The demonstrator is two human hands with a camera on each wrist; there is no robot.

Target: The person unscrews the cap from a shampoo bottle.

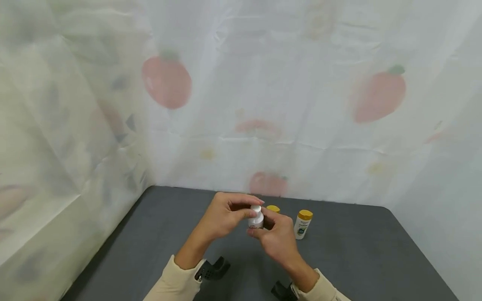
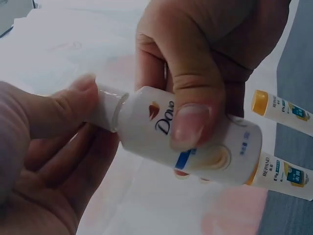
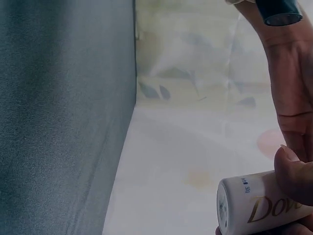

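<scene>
White plastic is what both hands are working on here: a small Dove bottle (image 1: 256, 218) is being held up in the air just above the dark grey table (image 1: 357, 251), roughly mid-table and close to the person. The right hand (image 1: 278, 240) is wrapping around the bottle's body, thumb pressing flat across the label and the other fingers curling round behind it, so it's gripping it pretty firmly. The left hand (image 1: 226, 215) is sitting on the top end, with thumb and fingertips pinching the white cap (image 2: 105, 110). So both hands are closing in on the same bottle and nearly touching each other. In the left wrist view the bottle is lying tilted, cap end pointing toward the left palm.

Just behind the hands, two small yellow-capped bottles (image 1: 303, 224) are standing upright on the table, one partly hidden by the right hand. A pale printed cloth backdrop (image 1: 301, 104) with reddish fruit shapes is hanging behind the table.
</scene>
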